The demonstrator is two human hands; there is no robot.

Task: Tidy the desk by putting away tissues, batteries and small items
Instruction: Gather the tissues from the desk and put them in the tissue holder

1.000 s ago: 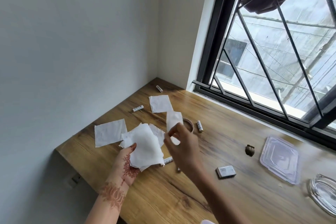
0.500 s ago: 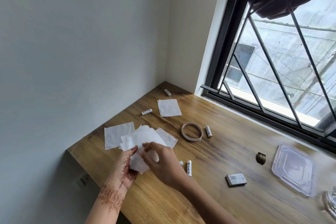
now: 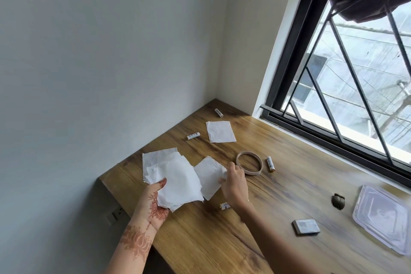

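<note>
A single head-worn camera looks steeply down, close above the desk's (image 3: pixel 278 196) far left corner.

My left grip (image 3: pixel 153 202) is turned palm up, the thumb clamped down on the near edge of a stack of tissues (image 3: pixel 178 180) and the other fingers hidden beneath it. Just beside it, my right grip (image 3: pixel 234 183) shows its back, fingers curled, pinching the edge of a single tissue (image 3: pixel 208 173). Both forearms are bare, and the right one angles in from the lower right.
</note>
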